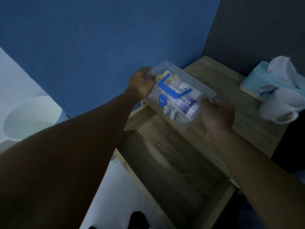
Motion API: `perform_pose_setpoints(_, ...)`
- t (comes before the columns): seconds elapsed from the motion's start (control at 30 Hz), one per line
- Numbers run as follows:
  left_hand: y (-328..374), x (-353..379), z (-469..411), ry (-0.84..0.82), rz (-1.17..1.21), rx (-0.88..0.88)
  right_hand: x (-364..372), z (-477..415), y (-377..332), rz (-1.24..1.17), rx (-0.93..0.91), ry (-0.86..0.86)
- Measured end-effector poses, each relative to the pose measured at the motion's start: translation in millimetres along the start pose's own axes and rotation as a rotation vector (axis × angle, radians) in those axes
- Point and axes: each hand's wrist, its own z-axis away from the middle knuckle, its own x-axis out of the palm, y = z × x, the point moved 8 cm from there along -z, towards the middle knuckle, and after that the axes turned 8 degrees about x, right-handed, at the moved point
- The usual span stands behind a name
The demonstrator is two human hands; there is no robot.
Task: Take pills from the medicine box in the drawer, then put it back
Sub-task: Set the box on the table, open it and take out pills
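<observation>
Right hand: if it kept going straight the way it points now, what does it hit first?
The right hand already grips the near end of the clear medicine box, pointing up-left along it. Pushing on, it would meet the box itself; beyond that, probably the left hand, then the blue wall. Depth is unclear.

Dim light throughout. Wood-grain nightstand (214,76) is set in the corner: blue wall (99,38) behind it, dark grey wall (255,27) to its right. Pale floor (115,195) is seen left of it. A pale round bin (29,118) is placed further left, against the blue wall.
</observation>
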Motion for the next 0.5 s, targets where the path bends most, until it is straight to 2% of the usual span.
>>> perform_pose_setpoints(0.1, 13.1, 1.5, 12.0, -0.045, -0.14, 0.112, 1.9, 11.1, -9.2, 0.177, -0.217, -0.038)
perform_pose_setpoints(0.2, 30.4, 7.1, 24.9, -0.117, -0.244, 0.278, 16.8, 29.3, -30.4, 0.507, -0.585, -0.131)
perform_pose_setpoints(0.27, 35.7, 13.9, 31.2, -0.173, -0.308, 0.318, 25.4, 32.2, -33.6, 0.734, -0.736, -0.207)
perform_pose_setpoints(0.37, 39.5, 20.9, 36.7, -0.198, -0.333, 0.289, 24.4, 27.4, -29.0, 0.924, -0.819, -0.246)
perform_pose_setpoints(0.5, 43.3, 21.3, 35.0, -0.193, -0.363, 0.25, 23.9, 24.1, -31.1, 0.963, -0.85, -0.217)
